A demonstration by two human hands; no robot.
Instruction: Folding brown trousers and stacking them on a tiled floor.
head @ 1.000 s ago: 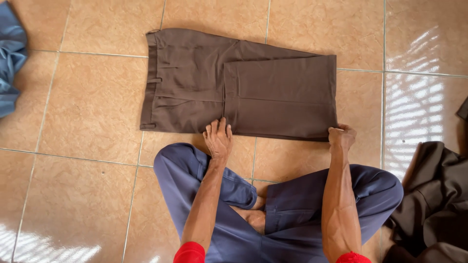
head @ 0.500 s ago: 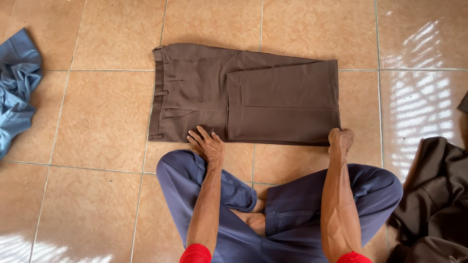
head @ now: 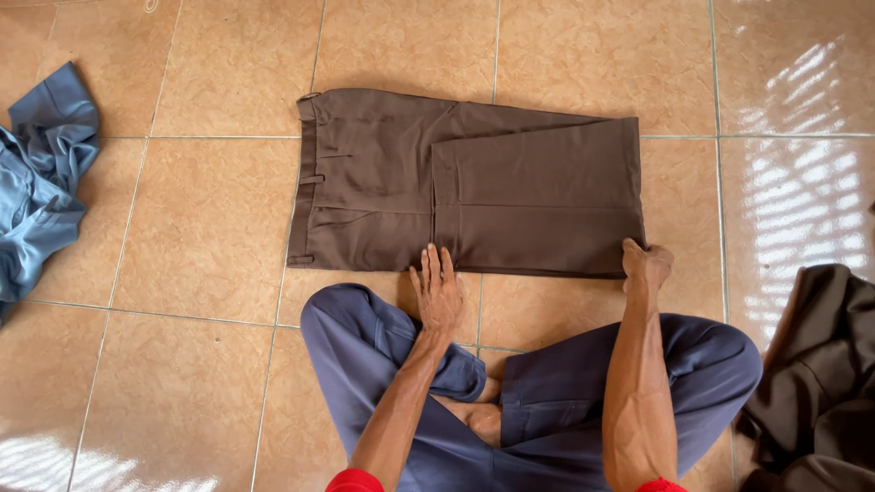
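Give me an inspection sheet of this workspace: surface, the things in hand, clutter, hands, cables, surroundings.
Surface: tan tiled floor, glossy, sun glare at right and lower left.
Things in hand: brown trousers lying flat, folded in half, waistband at left.
Clutter: blue cloth crumpled at left edge; dark cloth heaped at lower right.
Hands: left hand flat, fingertips on the trousers' near edge; right hand grips the near right corner.
Cables: nothing seen.
Surroundings: person sits cross-legged in blue trousers, red sleeves; nothing else seen.
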